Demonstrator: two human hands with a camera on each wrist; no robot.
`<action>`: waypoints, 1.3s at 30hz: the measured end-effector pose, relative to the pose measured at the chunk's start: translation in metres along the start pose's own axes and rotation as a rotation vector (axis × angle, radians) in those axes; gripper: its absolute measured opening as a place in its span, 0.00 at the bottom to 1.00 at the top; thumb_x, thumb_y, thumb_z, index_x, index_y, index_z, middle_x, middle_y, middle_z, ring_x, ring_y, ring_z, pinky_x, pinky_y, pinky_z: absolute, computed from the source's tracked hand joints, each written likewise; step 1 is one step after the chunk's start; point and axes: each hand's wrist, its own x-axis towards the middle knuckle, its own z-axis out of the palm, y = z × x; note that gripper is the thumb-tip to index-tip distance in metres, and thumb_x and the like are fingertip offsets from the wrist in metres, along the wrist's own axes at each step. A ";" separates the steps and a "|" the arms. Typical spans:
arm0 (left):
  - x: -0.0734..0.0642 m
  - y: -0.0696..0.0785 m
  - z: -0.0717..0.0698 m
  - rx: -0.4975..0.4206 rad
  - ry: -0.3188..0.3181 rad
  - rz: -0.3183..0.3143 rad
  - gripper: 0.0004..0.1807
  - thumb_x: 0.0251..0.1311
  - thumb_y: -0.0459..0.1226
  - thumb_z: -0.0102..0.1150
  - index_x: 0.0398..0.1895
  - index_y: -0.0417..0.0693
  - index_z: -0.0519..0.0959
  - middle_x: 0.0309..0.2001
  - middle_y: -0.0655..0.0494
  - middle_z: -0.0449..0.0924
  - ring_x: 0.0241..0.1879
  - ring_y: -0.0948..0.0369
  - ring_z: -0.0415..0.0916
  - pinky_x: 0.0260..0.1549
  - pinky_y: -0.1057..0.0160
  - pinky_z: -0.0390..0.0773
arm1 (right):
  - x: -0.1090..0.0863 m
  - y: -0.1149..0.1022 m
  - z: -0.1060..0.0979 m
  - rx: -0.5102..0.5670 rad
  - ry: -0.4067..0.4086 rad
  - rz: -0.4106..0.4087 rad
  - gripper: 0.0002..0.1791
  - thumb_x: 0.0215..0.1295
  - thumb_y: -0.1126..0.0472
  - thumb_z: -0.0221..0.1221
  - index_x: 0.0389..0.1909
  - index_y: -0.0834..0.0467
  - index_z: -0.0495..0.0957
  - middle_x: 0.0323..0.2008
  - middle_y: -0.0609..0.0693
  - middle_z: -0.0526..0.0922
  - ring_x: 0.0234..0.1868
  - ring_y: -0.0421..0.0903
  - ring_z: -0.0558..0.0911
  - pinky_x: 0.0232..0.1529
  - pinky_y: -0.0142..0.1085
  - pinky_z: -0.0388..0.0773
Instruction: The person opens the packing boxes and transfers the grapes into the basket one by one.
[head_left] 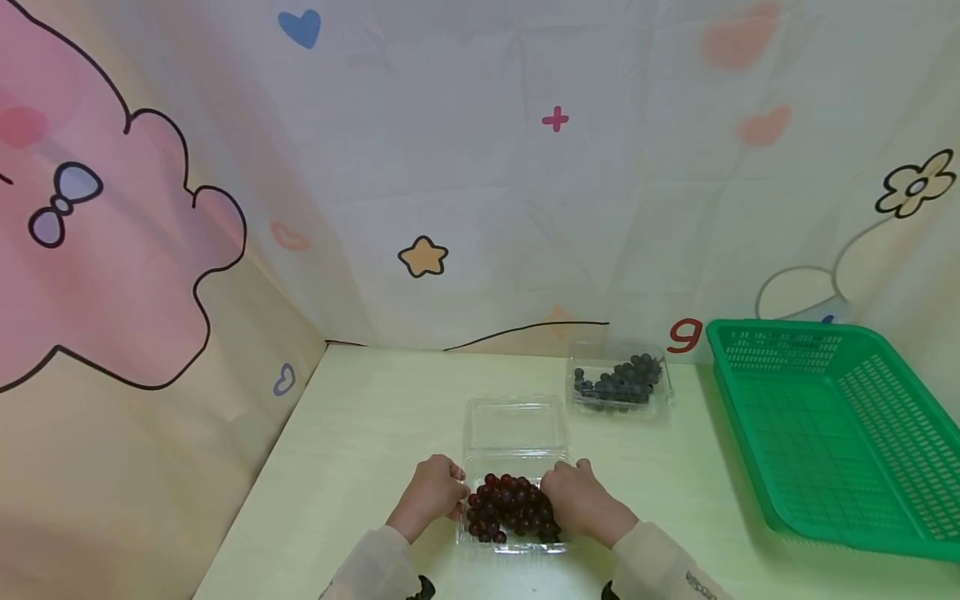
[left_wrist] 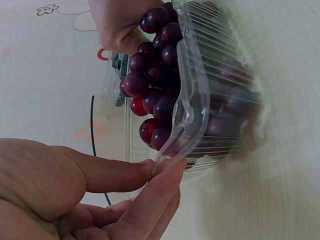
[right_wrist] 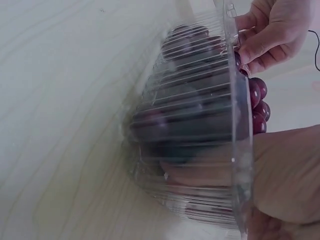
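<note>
Dark red grapes (head_left: 506, 500) fill a clear plastic clamshell box (head_left: 517, 548) with its lid (head_left: 516, 423) folded back. At the left side of the box, my left hand (head_left: 435, 492) pinches the rim between thumb and fingers; the left wrist view shows the thumb (left_wrist: 120, 172) on top of that rim. On the right, my right hand (head_left: 581, 500) is curled down among the grapes, inside the rim. Through the ribbed wall (right_wrist: 190, 115) in the right wrist view, one digit of this hand (right_wrist: 200, 167) reaches low into the box beside the grapes; its other fingertips are hidden.
Behind and to the right stands a second clear box (head_left: 667, 396) holding dark blue-black grapes (head_left: 622, 381). A green plastic basket (head_left: 772, 508) takes up the right side of the pale table (head_left: 352, 433). A printed cloth (head_left: 480, 167) hangs along the back and left.
</note>
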 end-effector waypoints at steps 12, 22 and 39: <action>0.001 0.000 0.000 -0.005 -0.003 -0.013 0.05 0.62 0.21 0.61 0.31 0.34 0.77 0.26 0.46 0.80 0.16 0.63 0.76 0.21 0.65 0.83 | 0.000 0.001 -0.001 -0.082 0.061 -0.084 0.21 0.52 0.76 0.68 0.14 0.53 0.71 0.18 0.46 0.74 0.23 0.45 0.69 0.33 0.43 0.62; 0.000 0.001 -0.001 -0.024 -0.004 -0.005 0.06 0.62 0.20 0.61 0.30 0.35 0.76 0.27 0.45 0.80 0.16 0.62 0.76 0.22 0.64 0.84 | 0.000 0.002 0.003 -0.263 0.112 -0.182 0.19 0.50 0.72 0.72 0.15 0.51 0.74 0.18 0.44 0.74 0.22 0.42 0.67 0.30 0.39 0.56; -0.001 0.001 -0.001 -0.023 -0.011 0.004 0.13 0.62 0.20 0.61 0.23 0.40 0.72 0.25 0.46 0.79 0.16 0.63 0.74 0.20 0.65 0.83 | 0.001 0.007 -0.005 -0.148 0.050 -0.212 0.22 0.52 0.71 0.69 0.14 0.50 0.67 0.15 0.42 0.71 0.19 0.40 0.63 0.32 0.39 0.56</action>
